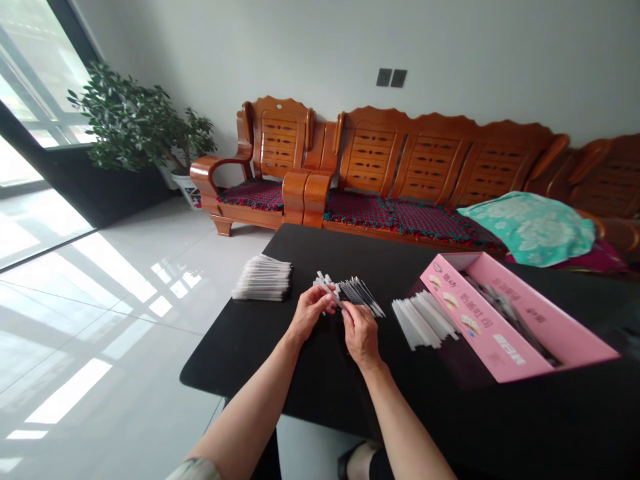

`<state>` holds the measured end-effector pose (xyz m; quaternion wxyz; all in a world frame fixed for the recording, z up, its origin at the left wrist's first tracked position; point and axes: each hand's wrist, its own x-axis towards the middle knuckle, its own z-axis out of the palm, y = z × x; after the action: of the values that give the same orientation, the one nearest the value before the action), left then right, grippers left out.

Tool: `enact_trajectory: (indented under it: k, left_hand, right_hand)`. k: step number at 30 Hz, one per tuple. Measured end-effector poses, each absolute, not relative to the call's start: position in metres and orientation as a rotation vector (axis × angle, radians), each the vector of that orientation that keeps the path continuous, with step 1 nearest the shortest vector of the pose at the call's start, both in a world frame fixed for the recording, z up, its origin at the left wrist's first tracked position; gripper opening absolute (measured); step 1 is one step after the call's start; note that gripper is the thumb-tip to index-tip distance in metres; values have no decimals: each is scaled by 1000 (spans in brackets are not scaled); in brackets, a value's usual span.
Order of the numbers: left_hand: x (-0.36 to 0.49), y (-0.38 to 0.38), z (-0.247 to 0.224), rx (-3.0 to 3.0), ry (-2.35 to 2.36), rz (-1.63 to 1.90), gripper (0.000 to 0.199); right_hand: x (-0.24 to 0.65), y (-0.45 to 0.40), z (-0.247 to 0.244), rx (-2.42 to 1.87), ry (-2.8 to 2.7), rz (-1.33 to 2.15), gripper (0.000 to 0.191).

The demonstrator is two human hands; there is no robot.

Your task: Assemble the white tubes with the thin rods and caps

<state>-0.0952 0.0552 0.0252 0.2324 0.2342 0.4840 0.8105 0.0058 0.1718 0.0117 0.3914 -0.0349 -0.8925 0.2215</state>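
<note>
A small bunch of white plastic sticks (325, 285) is pinched by the fingers of the left hand (310, 312) and right hand (361, 335); if that pinch is slackened, the sticks could be dropped and scattered across the black table (240, 353).

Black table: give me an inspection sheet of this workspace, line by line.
Surface: black table, carrying sticks and a carton.
Job's things: thin white sticks in hand; dark-tipped sticks beside them; left stack of white sticks; right stack of white sticks; open pink carton.
Clutter: nothing seen.
Grippers: left hand and right hand both pinch the thin white sticks.
Cables: nothing seen.
Surroundings: wooden sofa, teal cloth, potted plant, tiled floor.
</note>
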Motion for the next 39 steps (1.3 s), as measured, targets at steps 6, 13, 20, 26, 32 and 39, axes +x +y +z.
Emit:
enact_trajectory:
  k: [6,13,20,26,32,39]
  left_hand:
    - [-99,53,26,556,1353,2313,38]
    - [-93,52,32,693,1357,2177,39]
    - [-97,57,22,592,1511,2231,35]
    - [-101,57,17,528,1477,2251,35]
    - [-98,51,25,637,1278,2172,33]
    - [-99,56,21,571,1349,2209,32]
  right_hand:
    - [11,174,17,-129,-2268,863,26]
    - [14,174,29,-162,-2339,1401,35]
    - [11,172,18,-184,-2386,900,34]
    - [6,167,13,-187,-2372,767,32]
    - [17,181,32,-124,-2248,2125,46]
    - [18,177,30,-136,-2317,1711,40]
